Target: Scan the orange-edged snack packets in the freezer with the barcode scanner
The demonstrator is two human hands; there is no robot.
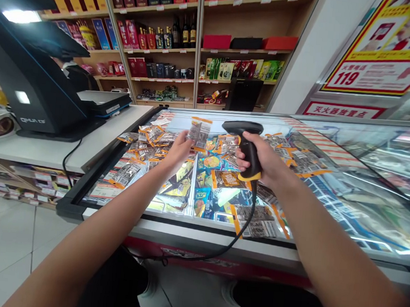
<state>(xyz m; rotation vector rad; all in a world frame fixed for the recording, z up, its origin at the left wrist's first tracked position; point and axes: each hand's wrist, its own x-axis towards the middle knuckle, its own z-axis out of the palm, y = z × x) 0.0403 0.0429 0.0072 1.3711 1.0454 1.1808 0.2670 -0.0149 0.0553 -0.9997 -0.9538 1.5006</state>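
Note:
Between the fingers of my left hand [179, 150] is a small snack packet [200, 133] with orange ends and a printed grey middle, held upright above the freezer's glass top. My right hand [261, 157] grips a black and yellow barcode scanner [250, 152] by its handle. The scanner's head sits just right of the packet, with a gap between them. A black cable [243, 230] hangs from the handle and loops down over the freezer's front edge. Similar packets lie on the glass in a left pile [152, 140] and a right pile [303, 161].
The chest freezer [216, 229] spans the front, with bagged frozen goods under its glass. On the left, a white counter [110, 134] carries a black checkout scale [50, 89]. Shelves of boxes and bottles [184, 31] stand behind; a red and yellow sign [383, 58] hangs at right.

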